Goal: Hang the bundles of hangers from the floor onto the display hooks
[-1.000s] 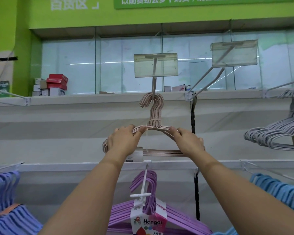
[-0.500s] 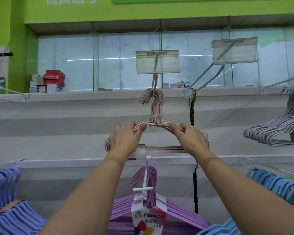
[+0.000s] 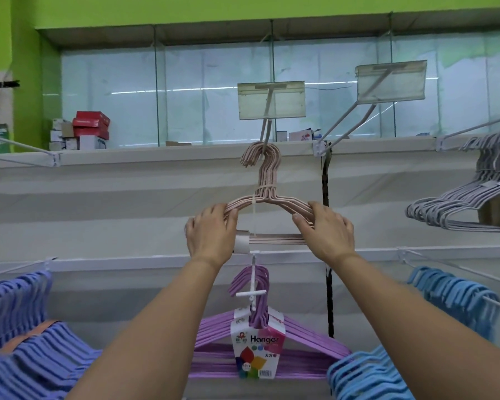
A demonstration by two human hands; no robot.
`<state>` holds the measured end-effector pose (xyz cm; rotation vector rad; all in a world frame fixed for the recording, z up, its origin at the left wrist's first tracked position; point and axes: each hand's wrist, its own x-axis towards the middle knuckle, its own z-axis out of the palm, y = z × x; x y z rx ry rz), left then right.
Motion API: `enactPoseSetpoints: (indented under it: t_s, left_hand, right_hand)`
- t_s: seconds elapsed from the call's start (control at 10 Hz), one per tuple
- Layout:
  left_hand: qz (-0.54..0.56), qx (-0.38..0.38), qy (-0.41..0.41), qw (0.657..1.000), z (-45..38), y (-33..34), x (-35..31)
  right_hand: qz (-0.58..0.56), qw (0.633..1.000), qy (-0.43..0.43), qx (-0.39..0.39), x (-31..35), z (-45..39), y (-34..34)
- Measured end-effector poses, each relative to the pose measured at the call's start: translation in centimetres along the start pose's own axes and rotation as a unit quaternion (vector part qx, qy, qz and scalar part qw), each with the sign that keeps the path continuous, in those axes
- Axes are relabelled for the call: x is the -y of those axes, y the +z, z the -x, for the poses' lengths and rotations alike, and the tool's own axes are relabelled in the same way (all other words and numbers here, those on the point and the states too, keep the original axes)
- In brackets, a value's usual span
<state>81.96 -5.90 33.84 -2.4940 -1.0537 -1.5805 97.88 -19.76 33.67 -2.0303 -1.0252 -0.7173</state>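
A bundle of pale pink hangers point(image 3: 267, 180) is raised in front of the upper shelf. Its hooks sit at the display hook point(image 3: 267, 131), under a clear price-tag holder point(image 3: 271, 99); whether they rest on it I cannot tell. My left hand point(image 3: 211, 235) grips the bundle's left shoulder, and my right hand point(image 3: 325, 229) grips the right shoulder. A white band ties the bundle's necks together. The bundle's bottom bars show between my hands.
A purple hanger bundle point(image 3: 260, 336) with a "Hanger" label hangs on the hook below. Blue-violet hangers point(image 3: 20, 342) fill the lower left, light blue ones point(image 3: 451, 295) the lower right, grey ones point(image 3: 474, 203) the right. A second hook with a tag holder point(image 3: 390, 79) stands bare. Boxes point(image 3: 90, 128) sit on the top shelf.
Both hands lifted the pink bundle a little higher toward the display hook; its hooks now reach the hook's rod below the price-tag holder.
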Motion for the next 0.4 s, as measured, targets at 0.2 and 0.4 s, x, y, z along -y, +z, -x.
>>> enactPoseSetpoints:
  t_s: [0.2,0.4]
  left_hand:
    - [0.042,-0.052,-0.011,0.998,3.9,-1.8,1.3]
    - [0.037,-0.045,-0.144,0.988,8.6,-2.9,0.1]
  right_hand:
    - [-0.023,1.0,-0.002,0.01,-0.9,2.3,-1.6]
    - [-0.099,0.994,0.033,0.014,-3.2,7.7,-3.1]
